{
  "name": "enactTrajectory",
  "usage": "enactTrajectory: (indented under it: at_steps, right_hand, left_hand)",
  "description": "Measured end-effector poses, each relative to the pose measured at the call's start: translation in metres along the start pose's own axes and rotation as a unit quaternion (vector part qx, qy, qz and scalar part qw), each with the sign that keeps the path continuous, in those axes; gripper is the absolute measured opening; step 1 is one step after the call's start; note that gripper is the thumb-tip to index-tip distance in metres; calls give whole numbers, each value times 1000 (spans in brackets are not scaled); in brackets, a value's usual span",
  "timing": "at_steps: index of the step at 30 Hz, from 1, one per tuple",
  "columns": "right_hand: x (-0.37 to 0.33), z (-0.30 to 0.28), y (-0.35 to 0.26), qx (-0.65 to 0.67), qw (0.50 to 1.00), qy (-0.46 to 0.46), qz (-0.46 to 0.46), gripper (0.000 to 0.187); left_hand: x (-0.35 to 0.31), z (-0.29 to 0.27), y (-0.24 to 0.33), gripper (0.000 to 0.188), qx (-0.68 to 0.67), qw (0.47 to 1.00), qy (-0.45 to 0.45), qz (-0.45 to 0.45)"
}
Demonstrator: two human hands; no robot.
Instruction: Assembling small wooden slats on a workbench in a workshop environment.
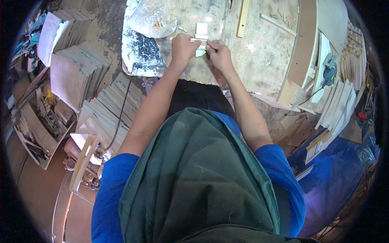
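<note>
Over the workbench's near part, my left hand (184, 49) is closed on one end of several small pale wooden strips (198, 41), lying side by side between my hands. My right hand (220, 56) pinches their other end with thumb and fingertips. How the strips are joined, if at all, is too small to make out. Just beyond them sits a small pale square block (201, 28), and a pale greenish piece (200, 53) shows below. A clear plastic bag (142, 21) with small wooden dowels inside lies to the left of my hands.
The worn wooden workbench (259, 69) carries a long wooden strip (242, 20), a pale bar (277, 24) and loose dowels (285, 17). Stacked boards (69, 77) stand on the left. At the right are a corded power tool (329, 73) and piled wooden slats (338, 107).
</note>
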State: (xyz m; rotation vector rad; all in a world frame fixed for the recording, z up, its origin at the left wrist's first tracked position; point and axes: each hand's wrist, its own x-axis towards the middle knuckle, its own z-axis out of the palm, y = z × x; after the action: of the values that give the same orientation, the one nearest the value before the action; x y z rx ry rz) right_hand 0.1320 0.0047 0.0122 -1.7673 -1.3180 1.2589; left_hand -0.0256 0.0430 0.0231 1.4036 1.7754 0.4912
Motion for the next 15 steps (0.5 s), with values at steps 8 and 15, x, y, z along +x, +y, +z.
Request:
enactTrajectory:
  at_steps: [8, 15]
  right_hand:
    - [-29, -3, -16, -229, 935, 37, -267, 28]
    - [-22, -2, -19, -281, 914, -4, -294, 33]
  left_hand:
    - [4, 9, -8, 36, -45, 999, -3, -20]
    - [36, 18, -39, 33, -47, 993, -102, -40]
